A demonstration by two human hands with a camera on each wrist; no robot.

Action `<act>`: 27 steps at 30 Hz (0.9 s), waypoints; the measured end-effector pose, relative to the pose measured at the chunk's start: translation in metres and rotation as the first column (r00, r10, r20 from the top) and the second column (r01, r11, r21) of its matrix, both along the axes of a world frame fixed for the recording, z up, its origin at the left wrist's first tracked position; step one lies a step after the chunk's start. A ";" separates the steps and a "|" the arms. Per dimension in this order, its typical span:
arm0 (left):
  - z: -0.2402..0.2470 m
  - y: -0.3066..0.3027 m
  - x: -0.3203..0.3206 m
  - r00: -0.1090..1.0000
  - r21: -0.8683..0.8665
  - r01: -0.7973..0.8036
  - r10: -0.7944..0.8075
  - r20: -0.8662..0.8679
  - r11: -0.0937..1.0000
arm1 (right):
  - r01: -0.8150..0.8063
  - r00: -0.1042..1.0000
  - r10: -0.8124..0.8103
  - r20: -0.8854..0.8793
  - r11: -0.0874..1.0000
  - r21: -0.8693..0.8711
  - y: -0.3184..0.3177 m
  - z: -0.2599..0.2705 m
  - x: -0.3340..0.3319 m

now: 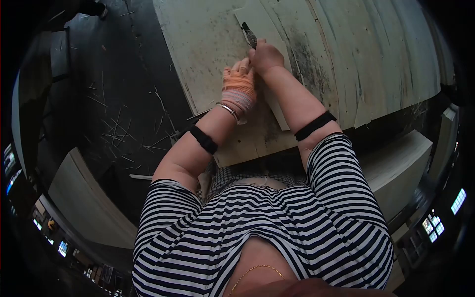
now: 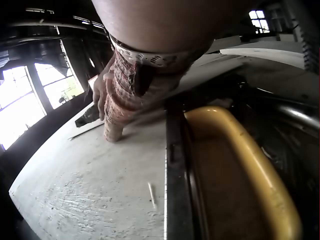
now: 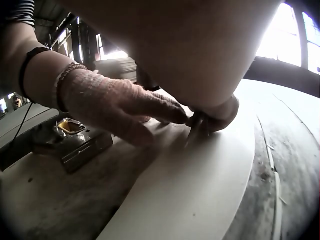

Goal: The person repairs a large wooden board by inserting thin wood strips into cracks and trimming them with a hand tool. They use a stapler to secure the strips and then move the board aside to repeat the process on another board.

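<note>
My right hand (image 1: 267, 57) is bare and grips a knife-like tool (image 1: 251, 38) with a wrapped, dark part sticking out past the fist. In the right wrist view, a thin blade (image 3: 194, 131) shows below the fingers, close over a pale veneer strip (image 3: 185, 195). My left hand (image 1: 238, 86) wears an orange and pale knit glove. Its fingers (image 3: 150, 105) lie stretched out toward the right hand, fingertips down at the wood. The strip lies lengthwise on a larger stained sheet (image 1: 198, 44), beneath both hands.
More wavy veneer sheets (image 1: 381, 59) cover the right side. A yellow-rimmed holder (image 2: 235, 132) sits at the near left edge beside a dark metal bar (image 2: 177, 190). Stacked boards (image 1: 89, 203) stand left and right of me. Thin scraps (image 1: 118, 131) litter the dark floor.
</note>
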State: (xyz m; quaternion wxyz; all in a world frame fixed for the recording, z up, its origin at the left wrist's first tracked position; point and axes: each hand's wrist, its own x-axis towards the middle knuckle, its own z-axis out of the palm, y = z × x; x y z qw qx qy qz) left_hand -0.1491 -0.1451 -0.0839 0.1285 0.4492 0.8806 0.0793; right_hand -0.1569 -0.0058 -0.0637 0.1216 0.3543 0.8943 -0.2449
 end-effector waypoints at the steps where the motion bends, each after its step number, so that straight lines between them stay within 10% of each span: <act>1: 0.012 0.000 0.012 0.996 -0.076 0.067 -0.063 0.060 0.995 | -0.014 1.000 0.014 -0.006 1.000 0.000 -0.001 0.002 -0.006; 15: 0.023 -0.015 0.019 0.978 -0.015 0.167 -0.163 0.129 0.986 | -0.035 0.986 0.013 0.169 0.991 0.127 0.015 0.001 -0.083; 27: 0.000 -0.015 -0.020 0.986 0.068 0.160 -0.163 0.033 0.985 | -0.064 0.958 0.035 0.285 0.994 0.093 -0.005 -0.007 -0.001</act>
